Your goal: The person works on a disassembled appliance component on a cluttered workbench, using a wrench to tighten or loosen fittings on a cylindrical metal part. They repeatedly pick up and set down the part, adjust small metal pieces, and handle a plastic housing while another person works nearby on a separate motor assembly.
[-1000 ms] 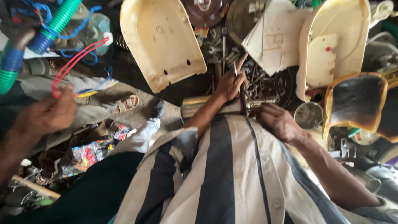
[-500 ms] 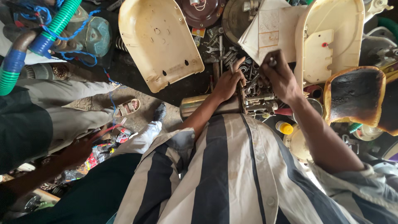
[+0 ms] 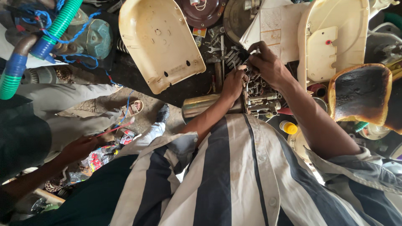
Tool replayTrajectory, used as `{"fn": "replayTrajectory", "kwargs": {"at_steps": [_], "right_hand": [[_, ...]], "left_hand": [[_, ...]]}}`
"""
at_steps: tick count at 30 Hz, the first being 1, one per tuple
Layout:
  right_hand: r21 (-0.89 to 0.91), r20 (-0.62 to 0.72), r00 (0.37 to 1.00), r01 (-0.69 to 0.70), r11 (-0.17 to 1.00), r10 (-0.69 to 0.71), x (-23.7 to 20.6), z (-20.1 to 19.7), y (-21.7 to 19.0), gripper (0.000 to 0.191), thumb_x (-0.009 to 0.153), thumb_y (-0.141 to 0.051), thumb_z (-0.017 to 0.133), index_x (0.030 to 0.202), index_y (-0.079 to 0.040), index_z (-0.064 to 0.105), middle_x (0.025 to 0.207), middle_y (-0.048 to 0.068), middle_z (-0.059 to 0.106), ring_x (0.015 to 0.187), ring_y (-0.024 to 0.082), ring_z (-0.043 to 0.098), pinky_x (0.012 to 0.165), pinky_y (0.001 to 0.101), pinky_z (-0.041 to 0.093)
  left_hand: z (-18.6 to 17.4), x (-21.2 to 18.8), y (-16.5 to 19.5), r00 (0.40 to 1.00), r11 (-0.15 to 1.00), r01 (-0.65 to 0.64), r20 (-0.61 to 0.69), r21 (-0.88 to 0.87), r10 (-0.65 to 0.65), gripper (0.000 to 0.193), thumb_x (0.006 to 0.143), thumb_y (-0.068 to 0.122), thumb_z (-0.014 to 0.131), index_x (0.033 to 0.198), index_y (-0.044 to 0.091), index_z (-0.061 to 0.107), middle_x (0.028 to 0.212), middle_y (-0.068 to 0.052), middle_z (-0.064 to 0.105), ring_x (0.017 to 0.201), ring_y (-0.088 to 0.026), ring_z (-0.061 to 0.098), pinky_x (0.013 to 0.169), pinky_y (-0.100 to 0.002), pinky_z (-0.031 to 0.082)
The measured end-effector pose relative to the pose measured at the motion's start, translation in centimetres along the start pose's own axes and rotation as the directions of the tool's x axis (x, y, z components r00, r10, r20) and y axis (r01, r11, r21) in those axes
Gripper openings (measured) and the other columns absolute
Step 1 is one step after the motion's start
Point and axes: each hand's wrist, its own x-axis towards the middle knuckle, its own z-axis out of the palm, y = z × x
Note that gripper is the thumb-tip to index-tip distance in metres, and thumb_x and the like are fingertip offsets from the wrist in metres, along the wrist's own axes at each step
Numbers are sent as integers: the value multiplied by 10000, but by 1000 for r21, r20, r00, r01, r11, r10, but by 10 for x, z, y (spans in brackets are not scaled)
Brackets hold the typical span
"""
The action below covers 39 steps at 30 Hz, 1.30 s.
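Both hands meet at centre frame over a heap of small metal parts (image 3: 261, 98) on the bench (image 3: 197, 81). Left hand (image 3: 233, 83) reaches up from 6 o'clock, fingers curled onto a small dark part at the heap's top edge; grip looks pinched on it, but the part is too small to identify. Right hand (image 3: 270, 67) comes in from 4 o'clock, fingers clenched around the same spot, touching the left fingertips. Can't tell which hand carries the piece.

Around them:
- cream plastic cover (image 3: 161, 42) at 10 o'clock of the hands, hollow side up, well apart
- second cream cover (image 3: 335, 37) at 2 o'clock, just beside the right wrist
- folded paper sheet (image 3: 276, 29) at 12 o'clock, behind the right hand
- shiny metal cylinder (image 3: 201, 106) at 7 o'clock, under the left forearm
- yellow cap (image 3: 289, 127) at 5 o'clock, beside the right forearm
- scorched cover (image 3: 360, 94) at 3 o'clock, well apart

Another person's hand (image 3: 79, 148) at far 8 o'clock holds a thin red rod (image 3: 115, 129). Green corrugated hose (image 3: 63, 21) at top left.
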Motion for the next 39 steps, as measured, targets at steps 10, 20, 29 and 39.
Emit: {"fn": "replayTrajectory", "kwargs": {"at_steps": [10, 20, 29, 39], "right_hand": [[-385, 166, 790, 602, 699, -590, -59, 24, -4, 167, 988, -62, 655, 1086, -32, 523, 911, 143, 639, 811, 314, 674, 718, 436, 551], [216, -96, 932, 362, 907, -350, -74, -4, 34, 95, 1123, -34, 479, 1191, -82, 432, 954, 43, 604, 821, 126, 549, 735, 275, 481], [339, 82, 994, 44, 940, -76, 9, -7, 30, 144, 1106, -115, 504, 1241, -77, 474, 843, 34, 585, 702, 98, 505, 625, 257, 445], [-212, -10, 969, 240, 947, -248, 3, 5, 7, 143, 1080, -92, 555, 1173, 3, 501, 863, 113, 652, 763, 210, 652, 645, 360, 523]], "left_hand": [[4, 3, -2, 999, 995, 2, 35, -102, 1, 464, 1062, 367, 463, 1313, 1, 597, 856, -24, 634, 755, -127, 582, 709, -319, 482], [-1, 7, 6, 982, 980, 183, 23, 76, -185, 399, 1004, 368, 451, 976, 8, 620, 783, -44, 559, 741, -166, 529, 713, -352, 450], [-6, 1, 17, 953, 951, 297, 97, -86, -289, 295, 910, 328, 480, 862, 52, 573, 767, -33, 501, 713, -184, 504, 667, -380, 462], [-6, 1, 11, 978, 981, 195, 77, 12, -195, 308, 943, 312, 417, 948, 102, 642, 871, -19, 648, 814, -135, 566, 771, -309, 449]]}}
